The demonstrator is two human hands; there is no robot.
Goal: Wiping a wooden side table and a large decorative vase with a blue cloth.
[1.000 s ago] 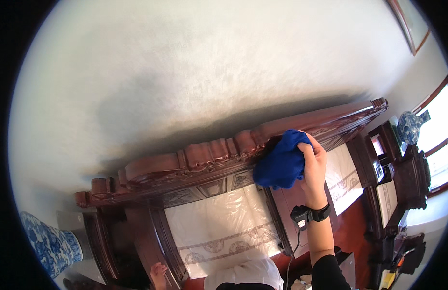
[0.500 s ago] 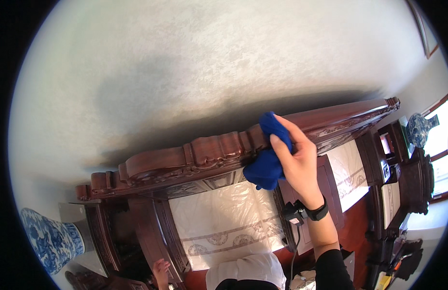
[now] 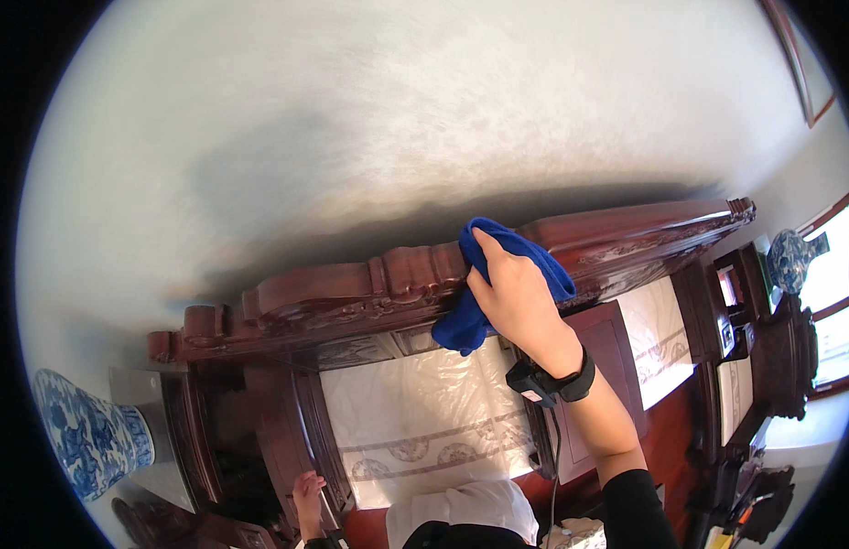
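Observation:
My right hand (image 3: 518, 297) grips a bunched blue cloth (image 3: 461, 329) and presses it onto the carved top rail (image 3: 324, 291) of a dark reddish wooden seat back. Part of the cloth is draped over the rail and a fold hangs down its front; some of it is hidden under my fingers. A black wristband with a small boxy device and a cable is on my right wrist. Low on the left, my left hand (image 3: 308, 494) hangs by the wooden armrest or side table, holding nothing, with its fingers loosely apart.
A plastic-covered cream seat cushion (image 3: 424, 412) lies below the rail. Blue-and-white porcelain vases stand left (image 3: 90, 435) and right (image 3: 790, 261). A pale wall (image 3: 351, 110) rises behind the rail. More dark carved furniture (image 3: 781, 348) stands by the window at right.
My right hand has moved a little left along the rail with the cloth, turning its back upward. The cloth has spread out more over the rail. My left hand has risen slightly.

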